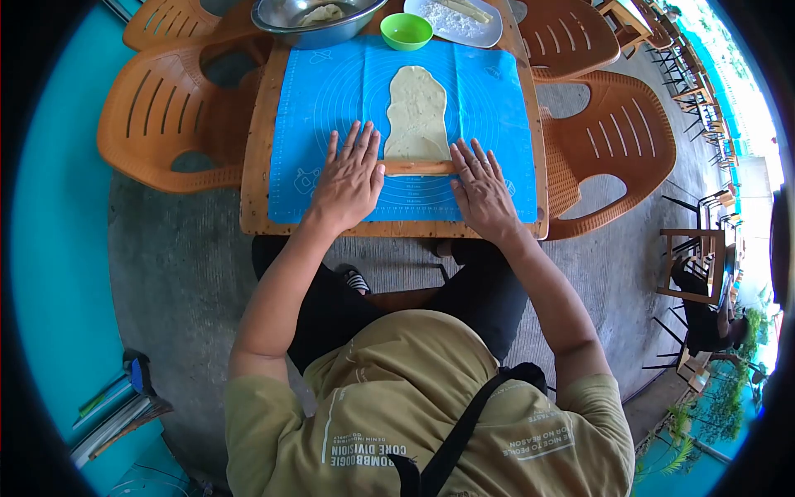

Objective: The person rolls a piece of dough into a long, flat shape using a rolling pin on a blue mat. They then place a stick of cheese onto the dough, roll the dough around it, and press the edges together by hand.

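A long flat sheet of pale dough (pixel 416 112) lies on a blue baking mat (pixel 319 108) marked with circles and rulers. Across its near end rests a wooden rolling pin (pixel 418 167). My left hand (pixel 348 178) lies flat over the pin's left end, fingers stretched forward. Over the right end lies my right hand (pixel 483 186), its fingers also extended and slightly spread. Both palms hide the ends of the pin, and neither hand grips it.
At the table's (pixel 257 166) far side stand a metal bowl (pixel 319 33) with dough inside, a green bowl (pixel 407 31) and a white plate (pixel 472 33) with flour and a dough piece. Brown plastic chairs (pixel 166 116) flank both sides. A person (pixel 708 315) is at the far right.
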`<state>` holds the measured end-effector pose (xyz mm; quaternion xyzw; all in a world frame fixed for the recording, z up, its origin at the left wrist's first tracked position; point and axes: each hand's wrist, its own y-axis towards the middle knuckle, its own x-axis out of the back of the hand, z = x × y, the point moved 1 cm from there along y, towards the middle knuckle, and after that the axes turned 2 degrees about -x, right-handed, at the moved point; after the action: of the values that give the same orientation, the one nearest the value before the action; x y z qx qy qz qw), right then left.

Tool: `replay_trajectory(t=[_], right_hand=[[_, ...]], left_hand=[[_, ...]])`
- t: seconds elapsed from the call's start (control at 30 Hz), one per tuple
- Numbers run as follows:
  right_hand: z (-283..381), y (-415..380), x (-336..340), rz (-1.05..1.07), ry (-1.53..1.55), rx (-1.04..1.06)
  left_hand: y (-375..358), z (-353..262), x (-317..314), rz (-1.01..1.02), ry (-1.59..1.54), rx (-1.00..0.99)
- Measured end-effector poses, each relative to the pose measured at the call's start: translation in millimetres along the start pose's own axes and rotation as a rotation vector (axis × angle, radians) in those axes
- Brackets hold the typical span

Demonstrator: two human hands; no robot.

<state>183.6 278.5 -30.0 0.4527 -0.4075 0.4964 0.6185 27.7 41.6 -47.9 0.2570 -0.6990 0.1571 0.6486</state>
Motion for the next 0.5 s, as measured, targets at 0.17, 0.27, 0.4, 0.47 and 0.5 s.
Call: replay_trajectory(t=[0.17, 0.27, 0.4, 0.47, 0.5], right_hand=[[6, -10, 2, -0.004, -0.038, -0.005], [7, -16, 3, 0.004, -0.031, -0.009], [9, -23, 1, 0.014, -0.023, -0.013], [11, -27, 2, -0.001, -0.024, -0.012], [12, -30, 3, -0.001, -0.024, -0.011]], left_hand=[[-12, -5, 3, -0.015, -0.008, -0.026], [-17, -8, 5, -0.008, -0.016, -0.040], [-25, -10, 7, -0.016, -0.010, -0.058], [-29, -13, 9, -0.013, -0.044, -0.067], [-31, -14, 10, -0.014, -0.043, -0.067]])
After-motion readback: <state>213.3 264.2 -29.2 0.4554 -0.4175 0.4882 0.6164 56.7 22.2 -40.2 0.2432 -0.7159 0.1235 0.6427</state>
